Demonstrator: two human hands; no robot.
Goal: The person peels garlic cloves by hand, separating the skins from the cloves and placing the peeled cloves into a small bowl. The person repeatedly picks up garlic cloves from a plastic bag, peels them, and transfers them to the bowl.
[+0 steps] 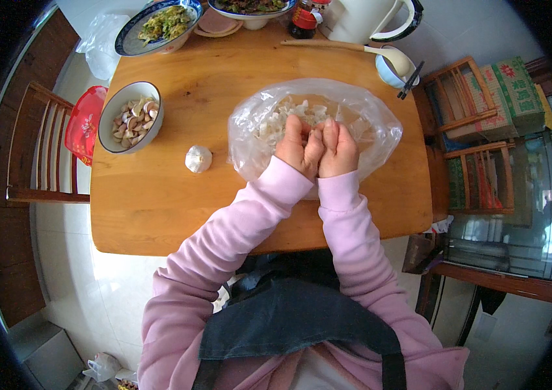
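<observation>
My left hand [301, 146] and my right hand [338, 147] meet over a clear plastic bag [251, 163], thumbs and fingers pinched together. Between the fingertips is a small piece, apparently garlic, mostly hidden by the fingers. Papery garlic skins [276, 124] lie in the open bag, beneath and beyond my hands. A whole garlic bulb [198, 159] sits on the wooden table [158, 209], left of the bag. Further left stands a white bowl [105, 131] with a dark rim, holding many loose garlic cloves [132, 124].
Along the far edge are a patterned dish of food [129, 41], a second dish [254, 22], a dark-sauce jar [302, 22] and a white kettle [349, 22]. A ladle [393, 58] and chopsticks [410, 80] rest at a small bowl [385, 73]. Chairs [51, 195] flank the table.
</observation>
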